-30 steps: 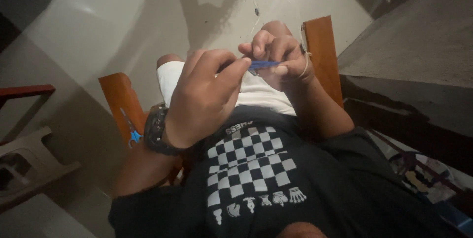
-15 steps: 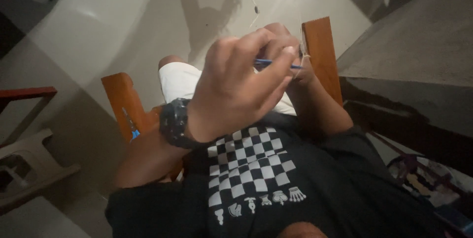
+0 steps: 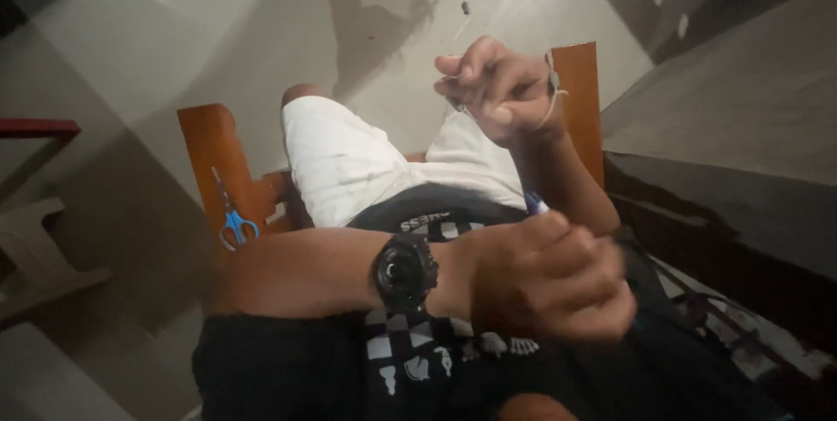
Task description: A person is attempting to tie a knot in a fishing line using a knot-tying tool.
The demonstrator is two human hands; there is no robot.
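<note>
Our left hand [image 3: 554, 277] is a closed fist low by our chest, with a thin blue stick [image 3: 535, 203] poking out of the top. Our right hand [image 3: 497, 90] is up high, its fingers [image 3: 471, 68] pinched together on a thin pale thread [image 3: 551, 112]. Blue scissors [image 3: 234, 225] rest on the wooden chair arm [image 3: 214, 159], well apart.
</note>
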